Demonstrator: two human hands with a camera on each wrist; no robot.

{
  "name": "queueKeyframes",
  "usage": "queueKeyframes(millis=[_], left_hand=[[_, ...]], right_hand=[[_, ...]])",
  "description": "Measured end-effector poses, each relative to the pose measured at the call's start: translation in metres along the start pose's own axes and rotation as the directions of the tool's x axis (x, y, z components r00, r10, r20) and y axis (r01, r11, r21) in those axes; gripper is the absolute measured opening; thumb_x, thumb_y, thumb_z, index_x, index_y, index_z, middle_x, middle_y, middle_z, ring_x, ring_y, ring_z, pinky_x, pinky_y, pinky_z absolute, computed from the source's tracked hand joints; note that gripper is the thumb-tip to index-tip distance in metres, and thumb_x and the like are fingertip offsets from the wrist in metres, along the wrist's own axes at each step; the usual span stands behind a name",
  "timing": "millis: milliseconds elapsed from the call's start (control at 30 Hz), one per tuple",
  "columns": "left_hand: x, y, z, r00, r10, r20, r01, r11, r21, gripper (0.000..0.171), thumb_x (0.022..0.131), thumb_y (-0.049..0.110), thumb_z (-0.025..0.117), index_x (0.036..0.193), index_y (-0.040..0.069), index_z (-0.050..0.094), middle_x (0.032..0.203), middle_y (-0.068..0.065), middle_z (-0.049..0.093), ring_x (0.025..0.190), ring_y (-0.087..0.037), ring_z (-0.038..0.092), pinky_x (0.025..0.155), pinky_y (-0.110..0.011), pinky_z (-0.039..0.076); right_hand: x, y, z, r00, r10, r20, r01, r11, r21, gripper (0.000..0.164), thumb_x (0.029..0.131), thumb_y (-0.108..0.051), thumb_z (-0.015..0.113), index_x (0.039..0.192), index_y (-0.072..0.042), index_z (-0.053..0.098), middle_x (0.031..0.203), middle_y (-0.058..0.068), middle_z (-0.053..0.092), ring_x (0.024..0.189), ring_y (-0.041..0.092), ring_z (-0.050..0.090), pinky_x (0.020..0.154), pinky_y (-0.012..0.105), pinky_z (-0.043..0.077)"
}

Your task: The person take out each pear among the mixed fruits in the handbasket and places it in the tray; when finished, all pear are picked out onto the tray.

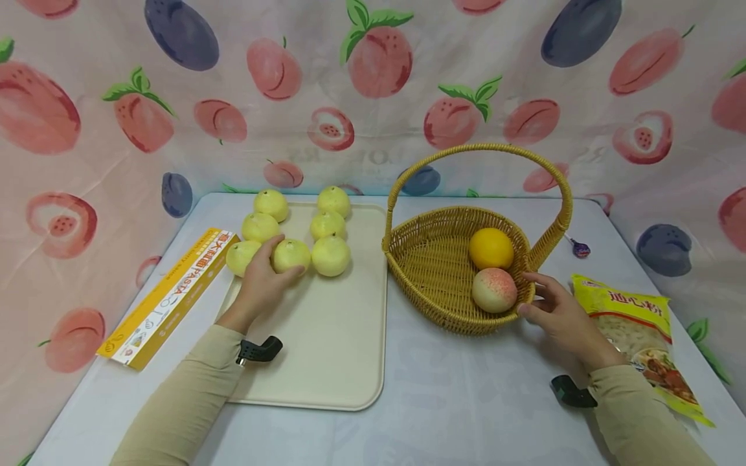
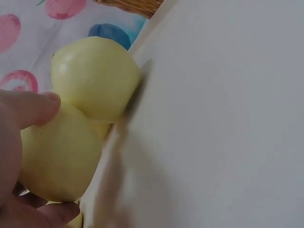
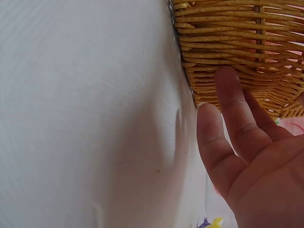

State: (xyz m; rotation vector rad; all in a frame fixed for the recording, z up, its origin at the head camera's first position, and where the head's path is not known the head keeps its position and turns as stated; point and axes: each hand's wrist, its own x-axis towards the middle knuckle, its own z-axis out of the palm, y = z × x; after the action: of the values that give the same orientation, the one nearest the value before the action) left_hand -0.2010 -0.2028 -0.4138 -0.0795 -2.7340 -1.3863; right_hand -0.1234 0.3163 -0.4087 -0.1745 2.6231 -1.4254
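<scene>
My left hand (image 1: 263, 278) grips a pale yellow apple (image 1: 291, 257) at the front of a group on a cream tray (image 1: 315, 362). In the left wrist view the thumb lies on top of this apple (image 2: 61, 152) and fingers curl beneath it; another apple (image 2: 95, 78) sits right against it. Several more apples (image 1: 331, 255) stand around it in two rough rows. Over on the right, my right hand (image 1: 568, 320) is at the wicker basket (image 1: 431, 278), its fairly straight fingers (image 3: 235, 102) against the woven side. Inside the basket lie an orange (image 1: 491, 248) and a peach (image 1: 494, 290).
A long pasta box (image 1: 169, 298) lies slanted left of the tray, partly against its edge. Near the right edge is a yellow bag of pasta (image 1: 641, 336), with a purple-wrapped lollipop (image 1: 580, 248) behind it. The basket's tall handle (image 1: 478, 148) arches above it.
</scene>
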Motion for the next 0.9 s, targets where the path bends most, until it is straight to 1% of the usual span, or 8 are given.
queueKeyframes(millis=[200, 333, 467, 600, 767, 900], left_hand=[[0.000, -0.003, 0.007, 1.000, -0.017, 0.015, 0.017, 1.000, -0.013, 0.078, 0.091, 0.022, 0.075, 0.154, 0.005, 0.032, 0.156, -0.019, 0.034, 0.141, -0.037, 0.033, 0.114, -0.053, 0.026], [0.001, -0.006, 0.011, 1.000, -0.024, 0.019, 0.024, 1.000, -0.018, 0.080, 0.092, 0.023, 0.075, 0.155, 0.004, 0.030, 0.156, -0.020, 0.033, 0.142, -0.037, 0.032, 0.115, -0.052, 0.026], [0.001, -0.004, 0.012, 0.999, -0.029, 0.018, 0.029, 0.999, -0.018, 0.081, 0.092, 0.023, 0.074, 0.156, 0.003, 0.028, 0.156, -0.021, 0.033, 0.142, -0.037, 0.031, 0.115, -0.052, 0.025], [0.000, 0.000, 0.011, 1.000, -0.024, 0.017, 0.024, 1.000, 0.006, 0.080, 0.093, 0.022, 0.073, 0.156, 0.002, 0.028, 0.156, -0.022, 0.032, 0.143, -0.038, 0.029, 0.116, -0.052, 0.023], [-0.001, 0.004, 0.009, 1.000, 0.008, -0.003, -0.008, 0.999, 0.054, 0.072, 0.094, 0.018, 0.070, 0.153, 0.000, 0.032, 0.152, -0.025, 0.035, 0.143, -0.040, 0.029, 0.116, -0.053, 0.022], [-0.002, 0.004, 0.006, 1.000, 0.018, -0.009, -0.017, 0.998, 0.066, 0.068, 0.094, 0.016, 0.069, 0.151, -0.001, 0.036, 0.151, -0.025, 0.037, 0.142, -0.040, 0.030, 0.116, -0.053, 0.022]], right_hand=[[0.000, 0.000, -0.001, 1.000, -0.018, -0.007, 0.018, 1.000, -0.004, 0.064, 0.102, -0.019, 0.060, 0.154, 0.000, 0.028, 0.146, 0.038, 0.034, 0.100, 0.013, 0.058, 0.078, 0.019, 0.051], [-0.001, -0.001, 0.000, 0.999, -0.033, -0.012, 0.033, 0.999, 0.008, 0.063, 0.102, -0.018, 0.061, 0.153, 0.001, 0.029, 0.146, 0.038, 0.034, 0.097, 0.005, 0.057, 0.078, 0.018, 0.051], [-0.001, 0.000, 0.000, 0.999, -0.049, -0.021, 0.049, 0.999, 0.011, 0.062, 0.102, -0.016, 0.061, 0.152, 0.003, 0.029, 0.145, 0.039, 0.035, 0.095, 0.000, 0.056, 0.077, 0.018, 0.051], [-0.001, 0.000, 0.000, 0.999, -0.050, -0.018, 0.051, 0.999, 0.014, 0.062, 0.102, -0.016, 0.061, 0.152, 0.003, 0.029, 0.145, 0.039, 0.035, 0.095, -0.001, 0.056, 0.077, 0.018, 0.051], [-0.001, 0.000, 0.000, 0.999, -0.043, -0.017, 0.043, 0.999, 0.017, 0.063, 0.102, -0.016, 0.061, 0.152, 0.002, 0.029, 0.145, 0.039, 0.034, 0.095, -0.001, 0.056, 0.077, 0.018, 0.051], [-0.001, 0.000, 0.000, 0.999, -0.035, -0.017, 0.036, 0.999, 0.016, 0.063, 0.102, -0.017, 0.061, 0.152, 0.002, 0.028, 0.145, 0.039, 0.034, 0.096, 0.002, 0.056, 0.077, 0.019, 0.052]])
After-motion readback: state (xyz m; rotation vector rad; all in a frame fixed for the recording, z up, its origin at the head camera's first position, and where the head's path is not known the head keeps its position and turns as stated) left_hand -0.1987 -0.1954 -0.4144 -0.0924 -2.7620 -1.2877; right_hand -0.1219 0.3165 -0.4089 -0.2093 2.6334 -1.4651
